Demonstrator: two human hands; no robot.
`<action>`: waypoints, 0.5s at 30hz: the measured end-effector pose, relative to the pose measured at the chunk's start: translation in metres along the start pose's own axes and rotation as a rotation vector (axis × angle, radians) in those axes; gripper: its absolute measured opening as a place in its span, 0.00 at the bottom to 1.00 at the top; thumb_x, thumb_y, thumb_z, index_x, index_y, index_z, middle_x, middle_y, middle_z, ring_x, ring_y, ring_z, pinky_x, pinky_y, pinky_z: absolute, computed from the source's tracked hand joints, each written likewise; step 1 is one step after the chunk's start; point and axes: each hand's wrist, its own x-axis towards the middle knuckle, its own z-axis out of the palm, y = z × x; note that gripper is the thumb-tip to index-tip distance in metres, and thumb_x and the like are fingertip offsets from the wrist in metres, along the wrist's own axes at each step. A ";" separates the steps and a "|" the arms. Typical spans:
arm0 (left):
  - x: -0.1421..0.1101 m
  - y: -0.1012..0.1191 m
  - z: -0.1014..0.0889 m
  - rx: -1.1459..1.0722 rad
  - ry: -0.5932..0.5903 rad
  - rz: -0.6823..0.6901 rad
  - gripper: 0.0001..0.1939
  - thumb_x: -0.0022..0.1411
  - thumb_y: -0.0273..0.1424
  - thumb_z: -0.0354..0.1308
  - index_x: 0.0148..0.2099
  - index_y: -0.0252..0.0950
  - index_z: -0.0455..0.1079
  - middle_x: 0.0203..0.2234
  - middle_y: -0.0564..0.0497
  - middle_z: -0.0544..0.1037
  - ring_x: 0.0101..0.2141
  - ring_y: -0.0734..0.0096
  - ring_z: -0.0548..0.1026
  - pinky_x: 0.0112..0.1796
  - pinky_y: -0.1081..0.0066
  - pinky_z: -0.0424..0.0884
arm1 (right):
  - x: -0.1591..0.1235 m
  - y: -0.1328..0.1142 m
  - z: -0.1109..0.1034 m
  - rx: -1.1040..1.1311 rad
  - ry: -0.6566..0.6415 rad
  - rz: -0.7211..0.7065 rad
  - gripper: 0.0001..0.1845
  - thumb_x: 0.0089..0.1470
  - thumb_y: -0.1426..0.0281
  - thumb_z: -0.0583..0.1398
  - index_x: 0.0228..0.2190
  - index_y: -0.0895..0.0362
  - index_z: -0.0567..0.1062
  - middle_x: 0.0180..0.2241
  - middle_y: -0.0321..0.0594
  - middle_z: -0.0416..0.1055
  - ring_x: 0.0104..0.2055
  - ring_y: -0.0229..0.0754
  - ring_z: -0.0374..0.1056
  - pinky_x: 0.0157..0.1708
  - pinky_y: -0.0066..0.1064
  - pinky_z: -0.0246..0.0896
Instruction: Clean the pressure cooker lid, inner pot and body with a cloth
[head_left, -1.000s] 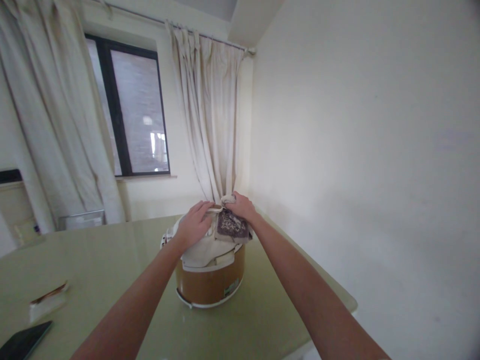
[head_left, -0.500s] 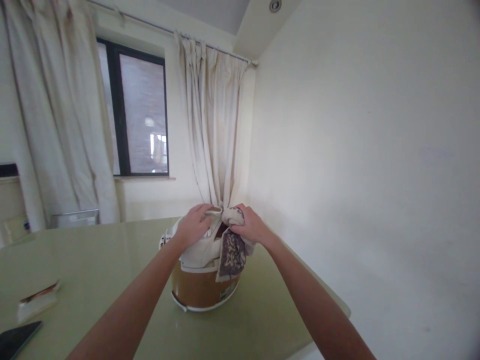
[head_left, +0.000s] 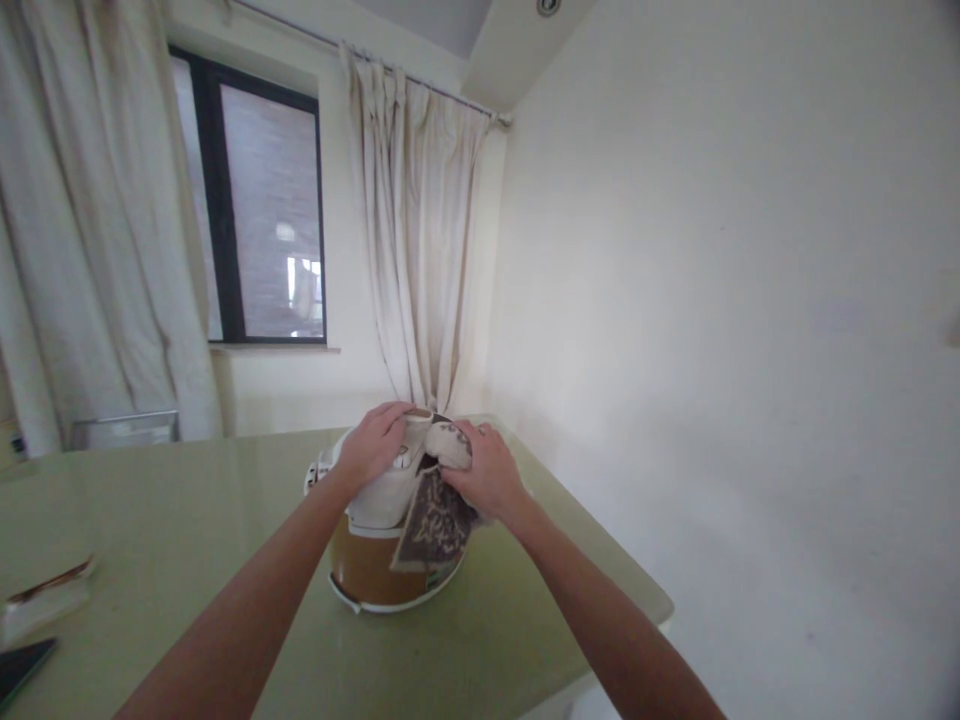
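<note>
A white and brown rice cooker (head_left: 367,570) stands on the table in front of me. My left hand (head_left: 377,440) lies over the left side of its top, with the fingers curled over the white upper part. In my right hand (head_left: 484,468) is a bunched cloth (head_left: 437,520), cream with a dark grey pattern, pressed against the right side of the cooker's top. One corner of this cloth hangs down over the brown side. The cloth and my hands hide much of the cooker's top.
The cooker stands on a pale green glossy table (head_left: 225,540), near its right edge. At the left lie a dark flat object (head_left: 22,668) and a small white and brown packet (head_left: 49,598). A white wall (head_left: 712,350) rises at the right; a knotted curtain (head_left: 416,250) hangs behind.
My right hand has turned slightly and moved with the cloth toward the front left of the cooker's top. My left hand stays on the cooker. The whole view has shifted a little.
</note>
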 end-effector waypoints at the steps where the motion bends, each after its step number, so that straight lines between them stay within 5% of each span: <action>1: 0.000 0.001 -0.001 -0.002 0.001 -0.003 0.27 0.72 0.37 0.40 0.61 0.40 0.76 0.59 0.48 0.80 0.61 0.60 0.73 0.67 0.56 0.65 | -0.011 -0.003 0.000 0.012 0.029 -0.037 0.39 0.49 0.56 0.71 0.61 0.48 0.72 0.52 0.46 0.73 0.55 0.54 0.69 0.56 0.41 0.63; 4: 0.000 0.005 -0.003 0.011 -0.018 0.008 0.27 0.73 0.38 0.41 0.60 0.40 0.77 0.58 0.48 0.80 0.60 0.59 0.74 0.66 0.56 0.66 | -0.005 0.000 -0.001 0.073 0.005 -0.030 0.36 0.49 0.57 0.71 0.59 0.48 0.73 0.51 0.44 0.74 0.54 0.51 0.70 0.56 0.39 0.63; 10: -0.001 0.012 -0.007 0.059 -0.033 -0.011 0.27 0.73 0.41 0.43 0.60 0.38 0.77 0.60 0.46 0.80 0.62 0.56 0.73 0.67 0.55 0.65 | 0.075 0.020 -0.002 -0.002 -0.129 0.276 0.27 0.57 0.57 0.66 0.56 0.53 0.75 0.49 0.45 0.78 0.51 0.51 0.74 0.47 0.35 0.64; 15: -0.002 0.014 -0.005 0.057 -0.007 -0.003 0.28 0.75 0.41 0.40 0.60 0.38 0.77 0.59 0.46 0.80 0.62 0.58 0.74 0.67 0.56 0.65 | 0.025 0.005 -0.005 -0.006 -0.045 0.027 0.32 0.50 0.57 0.70 0.56 0.51 0.77 0.47 0.45 0.76 0.49 0.51 0.73 0.51 0.38 0.64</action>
